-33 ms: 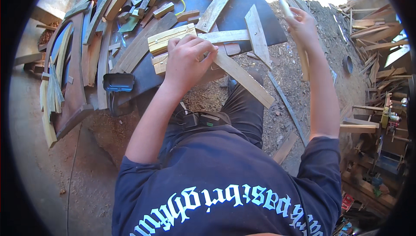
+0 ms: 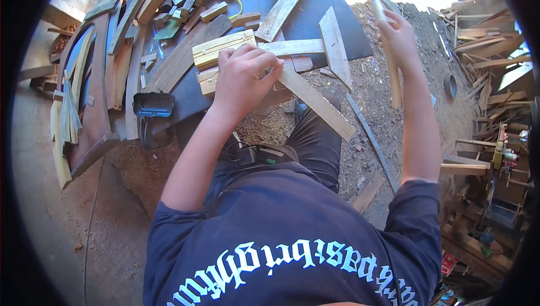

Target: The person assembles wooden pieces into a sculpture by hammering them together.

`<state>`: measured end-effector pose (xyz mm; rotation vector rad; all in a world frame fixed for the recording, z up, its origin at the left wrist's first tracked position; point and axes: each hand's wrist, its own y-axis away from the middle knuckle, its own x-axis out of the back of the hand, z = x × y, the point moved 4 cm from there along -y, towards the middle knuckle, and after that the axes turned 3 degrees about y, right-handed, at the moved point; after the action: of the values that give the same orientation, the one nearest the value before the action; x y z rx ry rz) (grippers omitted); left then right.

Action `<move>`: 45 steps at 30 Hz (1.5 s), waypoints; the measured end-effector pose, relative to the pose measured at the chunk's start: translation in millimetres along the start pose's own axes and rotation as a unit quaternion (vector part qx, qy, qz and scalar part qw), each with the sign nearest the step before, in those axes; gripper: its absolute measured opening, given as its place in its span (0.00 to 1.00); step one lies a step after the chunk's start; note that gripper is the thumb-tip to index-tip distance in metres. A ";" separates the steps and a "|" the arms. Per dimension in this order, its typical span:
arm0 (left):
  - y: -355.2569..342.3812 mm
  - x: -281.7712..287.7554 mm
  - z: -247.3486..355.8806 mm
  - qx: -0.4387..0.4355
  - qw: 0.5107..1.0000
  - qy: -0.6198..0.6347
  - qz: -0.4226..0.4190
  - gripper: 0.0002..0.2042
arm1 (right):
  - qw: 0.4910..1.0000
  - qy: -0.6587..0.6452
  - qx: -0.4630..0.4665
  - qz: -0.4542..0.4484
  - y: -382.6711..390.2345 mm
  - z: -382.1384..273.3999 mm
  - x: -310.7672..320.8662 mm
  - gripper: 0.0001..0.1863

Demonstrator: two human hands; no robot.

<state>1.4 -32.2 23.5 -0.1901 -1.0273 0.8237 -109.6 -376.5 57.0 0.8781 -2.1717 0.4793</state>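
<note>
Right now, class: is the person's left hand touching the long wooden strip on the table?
Touching. The head view shows the left hand pressed flat on the long wooden strip, whose end runs under the fingers with no gap visible.

left arm: bare forearm reaches forward from lower centre, elbow bent
left hand [image 2: 243,79]: palm down, fingers curled, knuckles up, pressing flat
right arm: stretched forward and raised on the right side
right hand [image 2: 398,36]: fist closed in a grip, thumb side up
</note>
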 end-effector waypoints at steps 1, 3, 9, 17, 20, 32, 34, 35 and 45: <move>1.7 2.8 -1.3 0.007 1.000 -0.003 0.007 0.03 | 0.999 -0.048 -0.002 0.018 10.6 -15.8 12.9 0.35; 2.7 1.9 -2.5 0.012 1.000 0.013 0.003 0.04 | 0.975 -0.220 0.014 -0.012 38.2 -42.5 25.4 0.33; 0.1 -1.1 -10.6 0.052 0.998 0.037 -0.001 0.05 | 0.952 -0.238 0.011 -0.194 152.9 -116.9 -8.1 0.34; -6.4 -1.3 -12.6 0.077 0.993 0.090 -0.007 0.08 | 0.931 -0.268 -0.005 -0.249 196.3 -116.0 -56.8 0.32; -7.9 1.2 -9.3 0.085 0.992 0.095 -0.011 0.13 | 0.926 -0.288 0.009 -0.242 195.2 -118.4 -59.5 0.32; -7.5 1.0 -11.5 0.083 0.994 0.064 -0.026 0.19 | 0.934 -0.281 0.027 -0.219 191.5 -126.1 -61.7 0.29; -9.2 -0.5 -11.7 0.089 0.993 0.073 -0.037 0.19 | 0.938 -0.250 0.002 -0.240 189.6 -123.6 -67.1 0.29; -7.5 0.7 -10.5 0.086 0.994 0.063 -0.034 0.20 | 0.938 -0.250 0.003 -0.240 189.8 -123.7 -67.2 0.29; 23.3 19.3 29.1 0.040 0.993 -0.018 0.107 0.18 | 0.936 -0.255 -0.005 -0.241 190.1 -123.3 -67.1 0.29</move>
<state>-29.6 -9.4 40.4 -0.2211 -1.0164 1.0638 -151.3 -144.7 76.1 1.6141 -2.2758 -0.0147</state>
